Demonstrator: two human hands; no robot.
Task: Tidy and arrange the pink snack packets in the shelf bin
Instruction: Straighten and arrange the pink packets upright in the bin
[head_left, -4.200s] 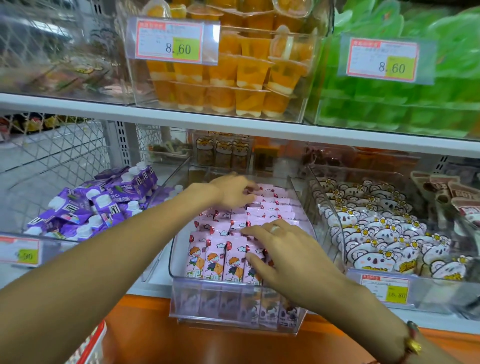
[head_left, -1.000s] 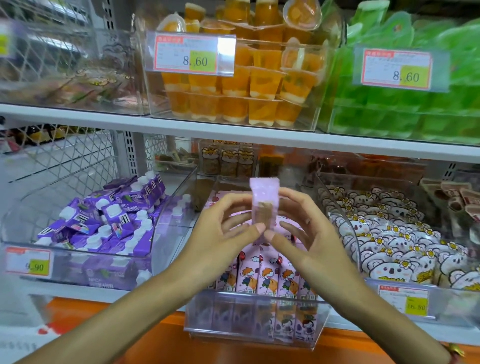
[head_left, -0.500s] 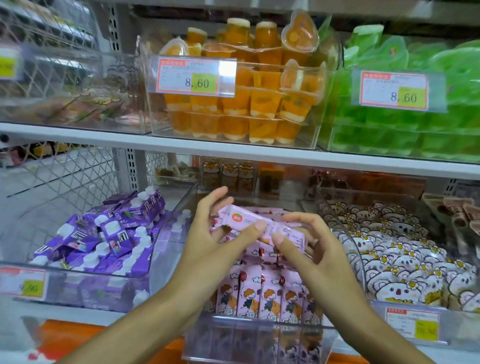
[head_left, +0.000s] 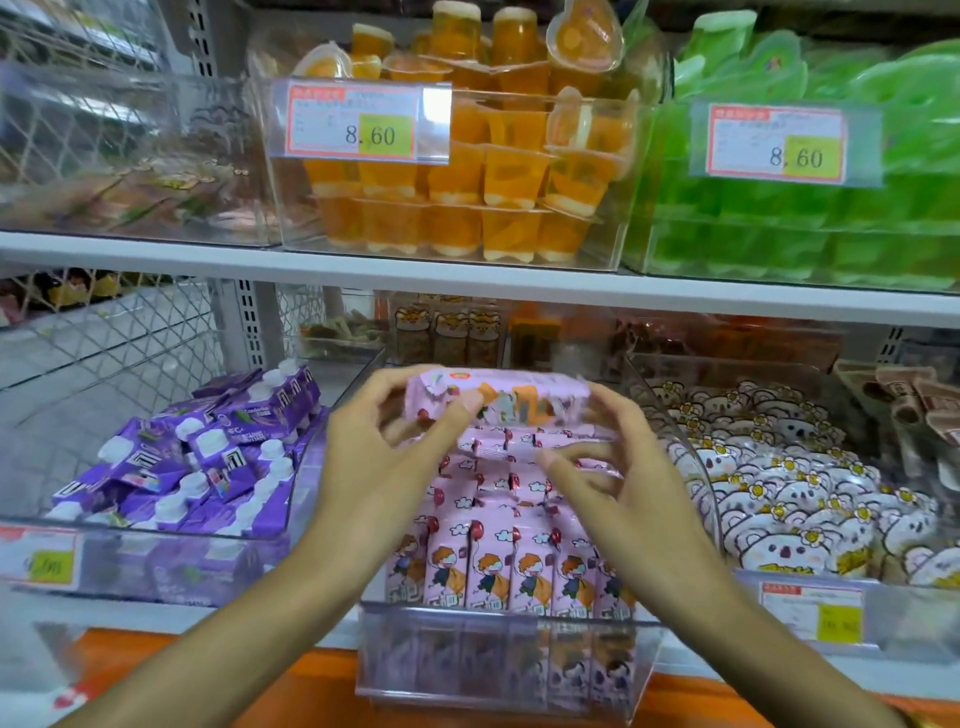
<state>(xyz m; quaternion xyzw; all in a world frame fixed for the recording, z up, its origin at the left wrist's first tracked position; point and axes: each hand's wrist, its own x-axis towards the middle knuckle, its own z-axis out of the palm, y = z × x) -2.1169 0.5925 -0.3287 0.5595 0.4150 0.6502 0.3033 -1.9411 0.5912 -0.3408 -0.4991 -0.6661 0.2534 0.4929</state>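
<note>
A clear shelf bin (head_left: 509, 670) in the middle of the lower shelf holds rows of pink snack packets (head_left: 524, 566) with a cartoon child on them. Above the bin I hold one pink packet (head_left: 511, 400) lying sideways. My left hand (head_left: 379, 467) pinches its left end between thumb and fingers. My right hand (head_left: 618, 478) holds its right end, fingers curled around the edge. The packets at the back of the bin are partly hidden behind my hands.
Purple spouted pouches (head_left: 208, 457) fill the bin to the left. White koala-print packets (head_left: 789, 499) fill the bin to the right. The shelf board (head_left: 467, 283) above carries orange jelly cups (head_left: 467, 171) and green jelly (head_left: 810, 208). Price tags (head_left: 810, 613) hang on the bin fronts.
The packet stood upright between my fingers a second ago; it now lies sideways, turned flat, and is held slightly higher above the bin. Both hands stay on it.
</note>
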